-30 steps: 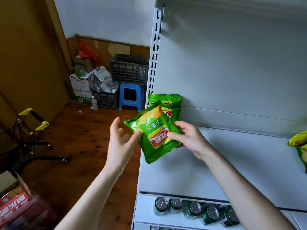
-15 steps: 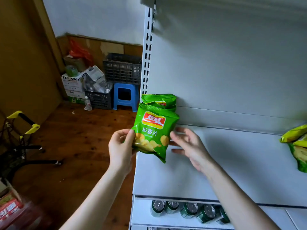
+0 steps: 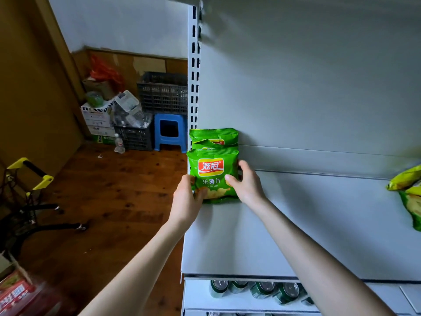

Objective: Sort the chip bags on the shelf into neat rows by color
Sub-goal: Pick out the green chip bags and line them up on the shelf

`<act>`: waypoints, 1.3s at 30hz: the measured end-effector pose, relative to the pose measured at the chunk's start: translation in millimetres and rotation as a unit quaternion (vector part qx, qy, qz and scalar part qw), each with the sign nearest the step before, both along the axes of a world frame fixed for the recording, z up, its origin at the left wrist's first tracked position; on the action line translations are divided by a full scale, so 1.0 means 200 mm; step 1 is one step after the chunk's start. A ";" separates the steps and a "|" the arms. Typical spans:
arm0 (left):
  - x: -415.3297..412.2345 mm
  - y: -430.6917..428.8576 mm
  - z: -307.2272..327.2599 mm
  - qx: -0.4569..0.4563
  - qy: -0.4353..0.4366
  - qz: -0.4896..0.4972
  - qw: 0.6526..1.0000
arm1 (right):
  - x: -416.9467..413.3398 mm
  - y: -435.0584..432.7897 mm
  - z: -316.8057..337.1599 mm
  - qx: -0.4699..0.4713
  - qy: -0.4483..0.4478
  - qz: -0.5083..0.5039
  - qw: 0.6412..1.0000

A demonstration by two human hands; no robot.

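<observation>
Left hand (image 3: 186,195) and right hand (image 3: 247,185) pinch the green bag (image 3: 213,176) upright; best press it squarely against the bags behind (image 3: 214,136).

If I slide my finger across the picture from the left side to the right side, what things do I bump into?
Yellow-handled cart → white cardboard box → blue stool → front green chip bag → yellow-green bags at the right edge.
</observation>
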State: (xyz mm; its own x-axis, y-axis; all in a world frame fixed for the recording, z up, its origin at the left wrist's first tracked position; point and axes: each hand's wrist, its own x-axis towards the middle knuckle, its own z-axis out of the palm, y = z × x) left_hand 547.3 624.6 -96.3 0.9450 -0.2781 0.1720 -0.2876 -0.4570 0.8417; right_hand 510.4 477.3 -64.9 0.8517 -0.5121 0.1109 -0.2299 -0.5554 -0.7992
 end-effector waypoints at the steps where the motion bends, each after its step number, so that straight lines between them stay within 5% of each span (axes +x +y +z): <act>1: 0.01 -0.01 0.00 0.001 0.008 0.002 1.000 | 0.01 0.00 0.00 0.015 -0.002 0.001 1.000; 13: 0.09 0.03 -0.04 0.026 0.017 -0.031 0.999 | 0.02 0.03 -0.03 0.032 0.004 0.018 0.999; 20: 0.02 0.09 -0.06 0.079 -0.072 -0.019 0.994 | -0.03 -0.03 -0.03 0.029 0.020 0.025 0.999; 26: -0.12 0.12 0.01 0.245 -0.279 -0.073 0.926 | -0.18 -0.30 0.09 -0.129 0.024 -0.004 0.991; 33: -0.41 -0.36 0.15 0.218 -0.351 -0.225 0.882 | -0.52 -0.84 0.32 -0.253 0.006 -0.068 0.965; 39: -0.77 -0.96 0.19 0.160 -0.393 -0.289 0.858 | -1.07 -1.35 0.42 -0.262 0.004 -0.176 0.949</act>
